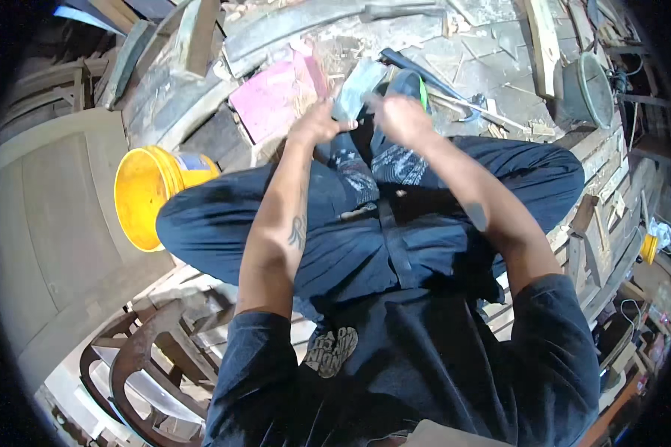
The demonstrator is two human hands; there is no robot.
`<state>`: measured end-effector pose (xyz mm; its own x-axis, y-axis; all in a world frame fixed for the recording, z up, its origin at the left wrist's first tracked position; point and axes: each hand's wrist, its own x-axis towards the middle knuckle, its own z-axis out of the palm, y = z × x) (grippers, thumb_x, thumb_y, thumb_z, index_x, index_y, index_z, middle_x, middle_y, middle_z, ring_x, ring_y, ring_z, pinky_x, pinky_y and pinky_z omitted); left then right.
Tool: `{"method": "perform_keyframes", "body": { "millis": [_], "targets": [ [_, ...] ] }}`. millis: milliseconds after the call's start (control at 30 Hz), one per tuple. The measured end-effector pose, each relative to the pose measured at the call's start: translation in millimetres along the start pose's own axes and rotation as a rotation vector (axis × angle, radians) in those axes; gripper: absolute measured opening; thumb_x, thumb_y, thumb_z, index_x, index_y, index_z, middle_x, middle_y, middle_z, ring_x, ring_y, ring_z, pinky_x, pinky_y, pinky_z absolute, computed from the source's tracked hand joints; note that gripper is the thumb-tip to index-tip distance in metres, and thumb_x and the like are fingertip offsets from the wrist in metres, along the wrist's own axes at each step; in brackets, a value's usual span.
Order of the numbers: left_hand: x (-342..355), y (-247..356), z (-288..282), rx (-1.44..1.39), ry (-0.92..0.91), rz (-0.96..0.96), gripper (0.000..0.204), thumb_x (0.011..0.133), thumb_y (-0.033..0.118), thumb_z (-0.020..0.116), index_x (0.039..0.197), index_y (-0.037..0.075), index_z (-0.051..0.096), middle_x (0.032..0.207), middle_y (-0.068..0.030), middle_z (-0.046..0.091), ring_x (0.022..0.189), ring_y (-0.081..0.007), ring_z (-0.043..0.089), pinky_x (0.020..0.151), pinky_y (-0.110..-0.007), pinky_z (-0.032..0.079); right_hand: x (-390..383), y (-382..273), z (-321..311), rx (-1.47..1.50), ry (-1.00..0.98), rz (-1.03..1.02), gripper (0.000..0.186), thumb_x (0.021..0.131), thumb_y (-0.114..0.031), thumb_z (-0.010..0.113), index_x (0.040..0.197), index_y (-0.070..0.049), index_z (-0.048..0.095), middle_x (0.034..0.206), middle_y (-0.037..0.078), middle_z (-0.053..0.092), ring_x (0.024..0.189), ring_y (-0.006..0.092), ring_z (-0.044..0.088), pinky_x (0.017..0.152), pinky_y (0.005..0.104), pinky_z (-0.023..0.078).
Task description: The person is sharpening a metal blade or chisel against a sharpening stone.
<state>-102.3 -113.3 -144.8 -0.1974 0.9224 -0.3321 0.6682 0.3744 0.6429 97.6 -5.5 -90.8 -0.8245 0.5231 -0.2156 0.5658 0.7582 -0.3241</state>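
1. Grip, upper centre: our left hand (313, 125) has its thumb stretched along the near end of the pale blue piece (360, 83), apparently touching it; whether the fingers pinch it, we cannot tell. Our right hand (402, 119), just across from it, has its fingers curled in but is blurred, so we cannot tell what, if anything, they pinch.

2. That piece lies tilted between both hands. We judge the handling to be under way; no finished part can be made out, and how much is left we cannot tell.

3. Our room looks tight. Patterned socks (399, 165) sit just below the hands; a pink sheet (265, 100) lies near on the left; a dark thing with a green edge (405, 82) and a long-handled tool (429, 75) lie close above and right.

4. Our bent knees in dark trousers (216, 212) bound the sides. More reach seems to lie upward, as far as the grey board (291, 31) along the top.

5. Farther out, we see a yellow bucket (138, 201) at left against our knee and a grey bucket (587, 91) at upper right.
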Motion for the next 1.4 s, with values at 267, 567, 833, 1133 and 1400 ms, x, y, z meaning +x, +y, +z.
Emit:
{"method": "perform_keyframes", "body": {
  "millis": [267,567,833,1133,1400],
  "targets": [
    [-6,17,-8,0.085,-0.015,-0.043,0.103,0.078,0.039,0.084,0.157,0.002,0.029,0.152,-0.0312,0.040,0.138,-0.0423,0.045,0.115,-0.043,0.039,16,21,5,0.164,0.141,0.161,0.043,0.095,-0.020,0.056,0.137,-0.023,0.062,0.112,0.024,0.070,0.098,0.0413,0.069,0.088,0.0510,0.055],
    [5,42,11,0.452,0.156,0.002,0.066,0.079,0.042,0.080,0.124,-0.003,0.065,0.150,-0.0339,0.039,0.124,-0.0468,0.056,0.104,-0.049,0.048,19,55,8,0.458,0.376,0.278,0.047,0.095,-0.020,0.061,0.141,-0.009,0.057,0.124,0.026,0.065,0.118,0.0429,0.061,0.103,0.0466,0.049],
    [20,28,4,-0.063,-0.026,-0.156,0.073,0.078,0.054,0.073,0.123,-0.004,0.066,0.120,-0.0343,0.065,0.118,-0.0430,0.063,0.101,-0.045,0.049,14,44,6,0.551,0.337,0.225,0.044,0.098,-0.023,0.058,0.140,-0.012,0.058,0.121,0.026,0.066,0.116,0.0435,0.062,0.101,0.0473,0.049],
    [8,23,-3,-0.306,-0.064,-0.101,0.062,0.087,0.034,0.071,0.133,-0.005,0.059,0.124,-0.0234,0.066,0.120,-0.0339,0.061,0.108,-0.042,0.042,-13,-15,9,0.522,0.129,0.166,0.035,0.094,-0.012,0.055,0.127,-0.002,0.063,0.101,0.032,0.068,0.101,0.0489,0.066,0.090,0.0534,0.054],
    [-10,17,-7,0.025,-0.160,-0.071,0.074,0.084,0.043,0.079,0.143,0.007,0.053,0.148,-0.0283,0.041,0.139,-0.0407,0.041,0.119,-0.043,0.032,-17,-34,24,0.382,0.107,0.060,0.032,0.089,-0.001,0.050,0.118,0.004,0.062,0.095,0.035,0.067,0.088,0.0498,0.069,0.079,0.0533,0.057]
  ]
}}
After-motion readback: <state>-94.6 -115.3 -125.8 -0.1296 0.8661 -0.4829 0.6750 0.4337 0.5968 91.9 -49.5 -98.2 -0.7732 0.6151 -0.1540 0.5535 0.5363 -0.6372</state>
